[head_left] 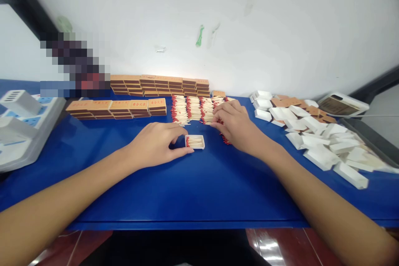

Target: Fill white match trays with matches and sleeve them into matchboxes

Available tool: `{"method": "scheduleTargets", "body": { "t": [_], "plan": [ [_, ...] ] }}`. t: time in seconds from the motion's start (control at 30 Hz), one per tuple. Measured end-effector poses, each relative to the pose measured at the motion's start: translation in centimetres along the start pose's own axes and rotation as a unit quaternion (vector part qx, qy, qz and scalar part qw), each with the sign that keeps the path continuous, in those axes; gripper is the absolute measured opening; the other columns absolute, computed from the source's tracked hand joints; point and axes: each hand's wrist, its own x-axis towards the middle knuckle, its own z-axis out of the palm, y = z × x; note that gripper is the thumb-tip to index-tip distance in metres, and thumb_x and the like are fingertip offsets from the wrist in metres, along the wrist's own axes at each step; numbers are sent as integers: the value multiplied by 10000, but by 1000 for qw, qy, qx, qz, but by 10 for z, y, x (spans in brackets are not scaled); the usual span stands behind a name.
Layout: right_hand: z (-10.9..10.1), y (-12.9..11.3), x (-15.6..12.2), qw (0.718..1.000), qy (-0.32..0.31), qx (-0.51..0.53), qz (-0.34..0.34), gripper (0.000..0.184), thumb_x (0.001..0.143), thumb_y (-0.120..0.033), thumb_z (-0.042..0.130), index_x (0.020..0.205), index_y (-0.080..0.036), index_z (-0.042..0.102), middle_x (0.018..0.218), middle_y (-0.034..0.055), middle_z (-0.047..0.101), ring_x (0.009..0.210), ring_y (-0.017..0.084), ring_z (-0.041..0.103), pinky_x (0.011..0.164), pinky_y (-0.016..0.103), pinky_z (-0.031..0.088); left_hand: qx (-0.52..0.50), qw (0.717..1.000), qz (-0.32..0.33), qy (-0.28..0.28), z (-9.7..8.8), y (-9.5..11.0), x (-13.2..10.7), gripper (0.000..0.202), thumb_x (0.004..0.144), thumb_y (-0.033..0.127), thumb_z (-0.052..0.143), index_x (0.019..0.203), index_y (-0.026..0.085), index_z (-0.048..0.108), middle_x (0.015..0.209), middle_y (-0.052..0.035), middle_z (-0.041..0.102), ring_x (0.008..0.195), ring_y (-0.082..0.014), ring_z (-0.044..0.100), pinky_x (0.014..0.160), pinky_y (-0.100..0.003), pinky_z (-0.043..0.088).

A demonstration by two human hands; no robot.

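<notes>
My left hand (160, 143) has its thumb and index finger around the left end of a small white matchbox tray (203, 144), which lies flat on the blue table. Red-headed matches (193, 141) fill the tray. Farther right, my right hand (235, 122) is over the rows of loose matches (193, 109), with its fingers curled and the thumb and fingertips closing on some matches. Part of the match pile is hidden beneath that hand, with red heads showing below it.
Stacks of orange matchboxes (120, 108) stand at left, with a longer row (160, 85) along the wall. White trays (322, 153) and orange sleeves (286, 102) are heaped at right, near a phone (343, 104). A power strip (46, 126) lies far left.
</notes>
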Motion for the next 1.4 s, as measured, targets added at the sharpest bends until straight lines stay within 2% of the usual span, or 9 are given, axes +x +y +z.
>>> {"method": "scheduleTargets", "body": {
  "t": [0.17, 0.4, 0.87, 1.03, 1.27, 1.4],
  "plan": [
    [-13, -22, -1, 993, 7, 110, -43, 108, 1064, -248, 563, 978, -216, 621, 1132, 129, 671, 1112, 293, 549, 1029, 494, 452, 15, 1000, -18, 10, 1, -2, 0, 358, 949, 536, 716, 1066, 201, 765, 763, 15, 670, 654, -145, 604, 606, -284, 382],
    [-16, -54, -5, 991, -34, 122, -52, 126, 1073, -234, 552, 978, -199, 627, 1184, 146, 670, 1179, 314, 531, 1017, 501, 461, 12, 1000, -5, 16, 3, 1, 0, 388, 957, 557, 700, 1090, 197, 750, 789, 10, 683, 661, -144, 613, 611, -283, 390],
    [-13, -55, -4, 995, -36, 52, -73, 158, 1071, -221, 549, 972, -197, 669, 1181, 156, 673, 1164, 325, 530, 971, 494, 457, 14, 1000, -1, 2, 2, 3, -1, 385, 969, 566, 680, 1068, 199, 741, 798, 5, 690, 675, -149, 621, 619, -283, 396],
    [-14, -56, -5, 996, -15, 46, -75, 137, 1059, -235, 585, 967, -199, 679, 1207, 150, 682, 1175, 329, 525, 971, 492, 447, 4, 1000, 7, -2, 2, 4, -1, 378, 971, 566, 677, 1028, 195, 726, 795, 7, 682, 652, -139, 603, 610, -276, 388],
    [-15, -56, -5, 994, -7, 78, -72, 159, 1068, -260, 569, 984, -203, 693, 1154, 142, 687, 1125, 315, 534, 932, 488, 456, 1, 1000, 12, 2, 1, 4, -2, 378, 971, 561, 679, 1044, 194, 734, 792, 9, 679, 648, -136, 597, 609, -276, 399],
    [-17, -56, -6, 991, -15, 108, -77, 183, 1069, -249, 561, 981, -204, 715, 1166, 136, 683, 1132, 309, 540, 965, 501, 458, 3, 1000, 12, 0, 2, 2, -1, 397, 968, 575, 678, 1061, 193, 737, 790, 3, 680, 649, -141, 597, 606, -277, 398]
  ]
}}
